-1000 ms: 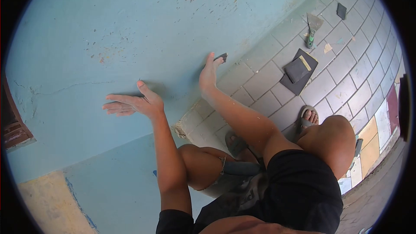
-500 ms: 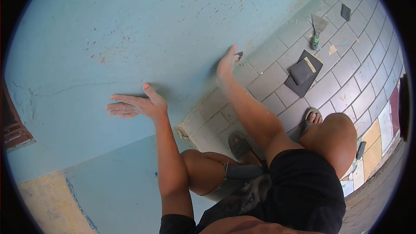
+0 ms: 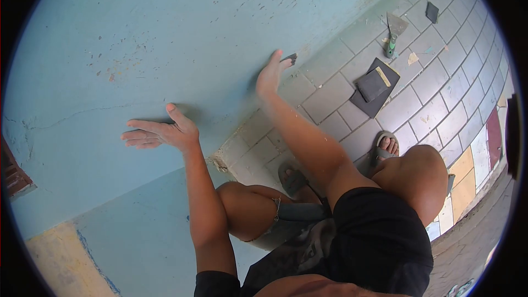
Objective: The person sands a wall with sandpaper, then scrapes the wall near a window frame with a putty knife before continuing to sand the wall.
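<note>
The left hand (image 3: 183,133) leans on the blue wall (image 3: 137,16), wrist bent, fingers spread and holding nothing. The right hand (image 3: 268,80) has slid back slightly along the wall, suggesting a rubbing stroke; its arm reaches forward, fingers apparently pressing a dark pad (image 3: 292,58) there, near the tiled floor (image 3: 328,96).

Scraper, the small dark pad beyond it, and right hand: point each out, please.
Scraper (image 3: 391,47): head view, on its green and black handle.
Small dark pad (image 3: 432,12): head view, middle of its face.
Right hand (image 3: 268,79): head view, back of the hand.
</note>
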`<action>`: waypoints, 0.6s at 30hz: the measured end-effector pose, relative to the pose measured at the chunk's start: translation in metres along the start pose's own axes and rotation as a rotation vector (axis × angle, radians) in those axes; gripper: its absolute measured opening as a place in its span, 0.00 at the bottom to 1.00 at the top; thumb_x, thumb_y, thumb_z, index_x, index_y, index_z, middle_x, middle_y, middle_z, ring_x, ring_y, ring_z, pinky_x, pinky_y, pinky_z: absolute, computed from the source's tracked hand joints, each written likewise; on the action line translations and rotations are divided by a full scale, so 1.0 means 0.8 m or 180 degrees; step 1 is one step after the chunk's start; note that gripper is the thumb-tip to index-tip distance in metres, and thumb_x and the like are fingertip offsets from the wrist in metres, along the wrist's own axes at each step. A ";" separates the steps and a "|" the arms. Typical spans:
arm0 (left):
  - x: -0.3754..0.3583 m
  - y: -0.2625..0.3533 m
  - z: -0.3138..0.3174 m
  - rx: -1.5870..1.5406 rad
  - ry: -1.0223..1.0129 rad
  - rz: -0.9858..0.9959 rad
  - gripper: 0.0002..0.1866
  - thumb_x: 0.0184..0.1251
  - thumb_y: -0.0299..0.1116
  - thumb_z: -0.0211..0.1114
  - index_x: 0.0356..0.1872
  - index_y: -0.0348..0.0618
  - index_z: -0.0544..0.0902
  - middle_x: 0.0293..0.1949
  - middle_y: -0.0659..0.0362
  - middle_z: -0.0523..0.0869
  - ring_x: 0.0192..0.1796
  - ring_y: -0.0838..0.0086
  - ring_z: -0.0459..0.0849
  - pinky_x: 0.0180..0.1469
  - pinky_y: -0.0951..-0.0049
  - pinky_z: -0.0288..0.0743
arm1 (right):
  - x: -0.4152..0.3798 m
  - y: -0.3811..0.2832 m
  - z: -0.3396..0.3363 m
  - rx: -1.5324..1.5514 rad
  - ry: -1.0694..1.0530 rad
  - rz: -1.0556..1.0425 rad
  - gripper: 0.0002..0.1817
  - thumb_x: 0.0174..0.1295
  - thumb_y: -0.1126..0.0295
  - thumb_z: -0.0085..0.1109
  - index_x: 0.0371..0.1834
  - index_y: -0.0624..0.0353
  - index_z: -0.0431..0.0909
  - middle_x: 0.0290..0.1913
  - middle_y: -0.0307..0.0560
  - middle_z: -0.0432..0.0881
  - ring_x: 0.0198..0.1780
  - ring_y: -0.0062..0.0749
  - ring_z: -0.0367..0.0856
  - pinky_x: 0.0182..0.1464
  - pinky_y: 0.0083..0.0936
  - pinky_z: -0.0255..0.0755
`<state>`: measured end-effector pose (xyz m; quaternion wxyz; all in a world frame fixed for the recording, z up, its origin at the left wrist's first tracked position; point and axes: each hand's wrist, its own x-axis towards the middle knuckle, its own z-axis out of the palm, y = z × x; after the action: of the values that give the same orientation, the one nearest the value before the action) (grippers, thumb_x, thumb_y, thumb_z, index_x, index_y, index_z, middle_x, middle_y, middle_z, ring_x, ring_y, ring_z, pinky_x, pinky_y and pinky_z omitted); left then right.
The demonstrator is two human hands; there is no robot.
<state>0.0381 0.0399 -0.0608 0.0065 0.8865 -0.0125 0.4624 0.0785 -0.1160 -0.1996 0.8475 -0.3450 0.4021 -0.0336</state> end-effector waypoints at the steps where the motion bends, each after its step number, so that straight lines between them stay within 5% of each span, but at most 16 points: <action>1: 0.000 0.000 0.002 0.0014 0.0023 -0.0009 0.55 0.76 0.70 0.47 0.85 0.37 0.35 0.83 0.38 0.21 0.83 0.36 0.17 0.73 0.24 0.15 | 0.025 -0.018 -0.024 0.0410 0.0242 0.0310 0.52 0.78 0.31 0.24 0.85 0.65 0.23 0.88 0.56 0.23 0.88 0.44 0.23 0.85 0.41 0.23; 2: 0.001 -0.001 0.002 0.0032 0.0045 -0.0006 0.55 0.76 0.70 0.47 0.85 0.37 0.35 0.83 0.38 0.21 0.83 0.36 0.17 0.73 0.24 0.14 | 0.035 -0.028 -0.037 0.0832 0.0482 0.0630 0.51 0.80 0.36 0.27 0.84 0.71 0.25 0.87 0.63 0.24 0.88 0.47 0.21 0.85 0.40 0.21; 9: 0.004 0.003 0.001 0.0021 0.0044 -0.0102 0.56 0.76 0.70 0.47 0.85 0.38 0.35 0.83 0.38 0.21 0.83 0.36 0.18 0.73 0.24 0.17 | -0.045 -0.035 0.008 -0.0036 -0.0355 0.0111 0.55 0.76 0.28 0.24 0.85 0.65 0.23 0.88 0.57 0.23 0.88 0.43 0.26 0.86 0.39 0.27; 11: 0.001 -0.001 -0.001 0.0065 0.0002 -0.0031 0.55 0.76 0.71 0.46 0.85 0.38 0.35 0.83 0.38 0.21 0.83 0.35 0.18 0.73 0.24 0.18 | 0.040 -0.033 -0.022 0.0222 0.0692 0.0071 0.52 0.79 0.34 0.27 0.84 0.69 0.24 0.87 0.61 0.24 0.88 0.47 0.27 0.86 0.38 0.26; 12: -0.003 -0.002 -0.003 0.0070 0.0016 -0.0022 0.55 0.76 0.71 0.46 0.85 0.38 0.35 0.83 0.38 0.21 0.83 0.35 0.18 0.73 0.24 0.18 | 0.033 -0.034 -0.020 0.0234 0.0679 0.0071 0.52 0.79 0.34 0.27 0.84 0.69 0.24 0.87 0.61 0.24 0.88 0.47 0.27 0.86 0.38 0.26; 18: 0.000 0.006 0.003 0.0028 0.0049 -0.0154 0.55 0.77 0.70 0.46 0.85 0.37 0.34 0.82 0.37 0.20 0.83 0.35 0.17 0.73 0.24 0.16 | -0.086 -0.012 0.037 0.0143 -0.0328 -0.0111 0.55 0.76 0.29 0.26 0.85 0.66 0.24 0.88 0.57 0.26 0.88 0.44 0.29 0.86 0.40 0.32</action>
<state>0.0398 0.0352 -0.0625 0.0138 0.8830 0.0110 0.4691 0.0553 -0.0838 -0.1352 0.8738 -0.3341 0.3510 -0.0396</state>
